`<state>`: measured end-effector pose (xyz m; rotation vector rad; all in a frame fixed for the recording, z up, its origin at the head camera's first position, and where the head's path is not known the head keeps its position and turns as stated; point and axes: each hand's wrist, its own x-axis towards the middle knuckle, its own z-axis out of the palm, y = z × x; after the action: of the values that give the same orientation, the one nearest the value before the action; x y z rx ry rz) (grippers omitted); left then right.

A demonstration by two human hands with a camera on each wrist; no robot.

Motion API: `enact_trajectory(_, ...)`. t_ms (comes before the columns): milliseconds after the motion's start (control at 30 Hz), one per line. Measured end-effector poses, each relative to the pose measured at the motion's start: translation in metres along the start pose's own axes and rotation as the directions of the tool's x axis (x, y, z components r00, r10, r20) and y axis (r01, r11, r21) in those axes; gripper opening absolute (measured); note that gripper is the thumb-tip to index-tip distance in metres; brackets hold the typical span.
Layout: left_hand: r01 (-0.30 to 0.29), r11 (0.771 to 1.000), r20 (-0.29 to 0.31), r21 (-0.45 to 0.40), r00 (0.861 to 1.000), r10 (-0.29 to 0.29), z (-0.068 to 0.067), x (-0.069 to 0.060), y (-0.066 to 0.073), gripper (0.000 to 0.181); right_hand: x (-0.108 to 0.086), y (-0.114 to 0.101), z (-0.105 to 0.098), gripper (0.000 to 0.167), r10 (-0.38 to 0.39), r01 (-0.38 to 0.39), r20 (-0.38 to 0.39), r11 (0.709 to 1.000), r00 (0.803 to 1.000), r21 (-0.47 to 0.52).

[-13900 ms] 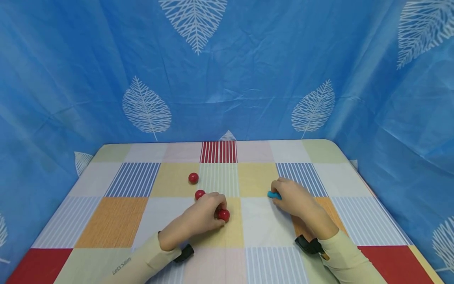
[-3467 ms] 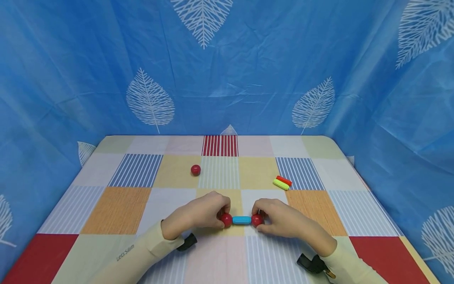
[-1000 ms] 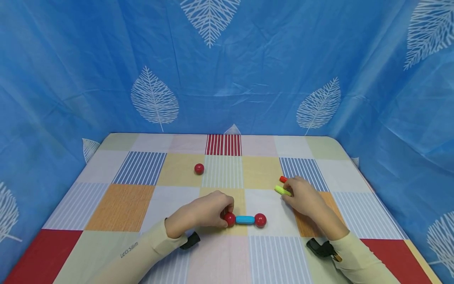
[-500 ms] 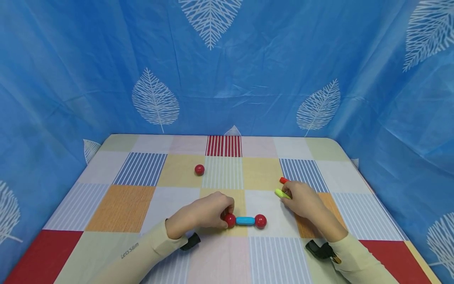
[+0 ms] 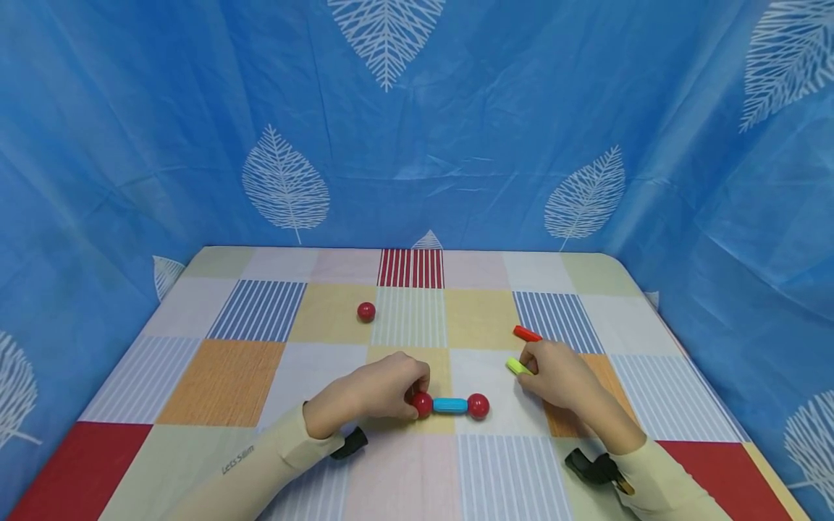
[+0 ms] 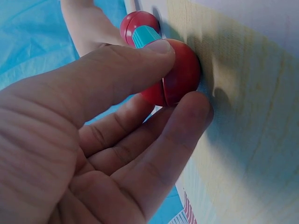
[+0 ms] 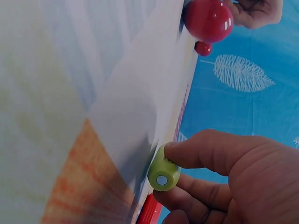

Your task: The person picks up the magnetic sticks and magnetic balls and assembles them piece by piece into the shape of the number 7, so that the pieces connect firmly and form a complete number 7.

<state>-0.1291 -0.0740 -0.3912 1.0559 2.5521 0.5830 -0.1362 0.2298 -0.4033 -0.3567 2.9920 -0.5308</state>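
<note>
While the left hand (image 5: 383, 388) pinches a ball (image 5: 424, 404) left of the blue rod (image 5: 450, 405), likely for steadiness, the right hand (image 5: 556, 374) pinches the yellow rod (image 5: 517, 366) beyond it.

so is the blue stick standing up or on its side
On its side: in the head view the blue stick runs sideways between two red balls, the left hand holding one.

Head view evenly bright; wrist views dimmer; white highlights on red ball (image 7: 208, 21).
</note>
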Motion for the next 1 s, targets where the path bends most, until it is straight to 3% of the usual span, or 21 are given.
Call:
enact_trajectory(267,0.007,1.000,0.003,-0.009,1.000,-0.007,0.001,0.000,-0.001,0.027,-0.008,-0.008,-0.001,0.016,0.027,-0.027,0.033,0.999,0.999,0.017)
enact_trajectory(767,-0.003,1.000,-0.008,-0.009,1.000,0.003,0.000,-0.001,0.000,0.027,-0.021,-0.010,0.002,0.013,-0.029,0.029,-0.008,0.999,1.000,-0.018)
enact_trajectory(1000,-0.007,1.000,-0.004,0.000,1.000,0.007,0.001,0.000,0.000,0.027,-0.027,-0.012,0.004,0.012,0.004,-0.004,0.017,1.000,1.000,0.000)
